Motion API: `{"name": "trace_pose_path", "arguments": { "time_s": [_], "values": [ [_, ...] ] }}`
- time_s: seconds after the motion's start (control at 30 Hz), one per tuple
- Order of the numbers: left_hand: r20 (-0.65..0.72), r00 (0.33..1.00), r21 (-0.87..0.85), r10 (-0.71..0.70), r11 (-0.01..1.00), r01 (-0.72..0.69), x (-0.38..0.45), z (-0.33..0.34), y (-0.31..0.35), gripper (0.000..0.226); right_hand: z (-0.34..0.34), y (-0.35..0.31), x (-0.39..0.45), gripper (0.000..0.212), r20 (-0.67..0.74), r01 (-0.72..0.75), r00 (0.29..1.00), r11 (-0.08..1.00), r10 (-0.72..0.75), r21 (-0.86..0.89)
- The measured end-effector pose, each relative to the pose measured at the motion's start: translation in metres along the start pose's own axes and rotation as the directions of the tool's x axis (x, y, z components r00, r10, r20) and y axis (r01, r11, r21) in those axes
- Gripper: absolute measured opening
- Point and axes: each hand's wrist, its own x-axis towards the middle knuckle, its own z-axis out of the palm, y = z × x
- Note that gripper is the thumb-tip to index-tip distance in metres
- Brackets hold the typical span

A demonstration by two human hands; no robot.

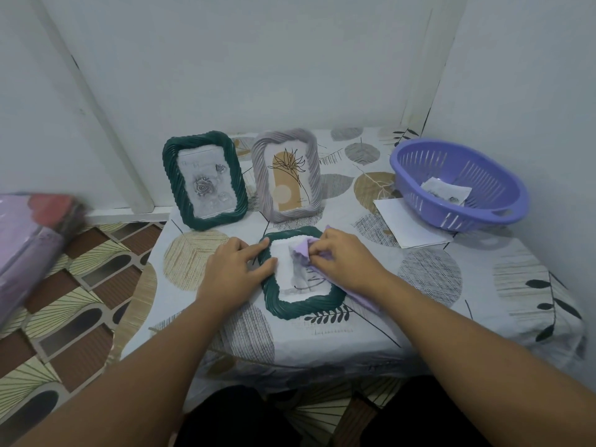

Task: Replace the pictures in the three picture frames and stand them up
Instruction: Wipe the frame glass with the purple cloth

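I see a dark green picture frame (303,275) lying flat near the table's front edge, the left hand (233,269) resting straight fingers on its left rim. The right hand (342,258) pinches a lilac cloth (304,250) on its picture. Behind stand another green frame (204,180) and a grey frame (287,175), upright.

A printed cloth (435,272) is covering the desk, looking matt. The green frame (283,304) is showing a ribbed, slightly glossy surface; the purple basket (503,217) is looking like smooth plastic.
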Motion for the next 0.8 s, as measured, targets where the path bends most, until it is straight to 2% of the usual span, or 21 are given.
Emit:
{"name": "trace_pose_path", "arguments": {
  "time_s": [0.07,0.13,0.2,0.47,0.57,0.7,0.8],
  "values": [
    [0.004,1.0,-0.001,0.001,1.0,-0.001,0.0,0.0,0.0,0.051,-0.006,0.001,0.004,0.019,-0.073,-0.041,0.997,0.999,0.04,-0.014],
    [0.0,1.0,-0.006,0.0,1.0,0.0,0.0,0.0,0.0,0.051,-0.012,0.004,0.006,0.018,-0.145,-0.132,0.979,0.987,0.144,0.086],
    [-0.002,1.0,-0.007,-0.001,1.0,0.001,0.001,0.001,-0.001,0.051,-0.018,0.009,0.003,0.016,-0.146,-0.172,0.971,0.977,0.189,0.124],
    [0.008,1.0,-0.001,0.002,1.0,-0.002,0.001,0.001,-0.002,0.052,-0.012,-0.001,-0.01,0.019,-0.032,-0.053,0.998,0.991,0.05,-0.121],
    [0.01,1.0,0.001,0.0,1.0,0.0,0.002,0.001,-0.002,0.052,-0.011,-0.002,-0.019,0.018,0.018,0.006,1.0,0.996,-0.004,-0.085],
    [0.011,1.0,0.011,0.002,1.0,-0.003,0.001,0.001,-0.002,0.052,-0.012,-0.005,-0.006,0.017,-0.003,-0.055,0.999,0.993,0.055,-0.106],
    [0.011,1.0,0.006,-0.004,1.0,0.004,0.002,0.002,-0.002,0.052,-0.006,-0.013,-0.006,0.017,0.003,-0.078,0.997,0.996,0.079,-0.037]
  ]
}}
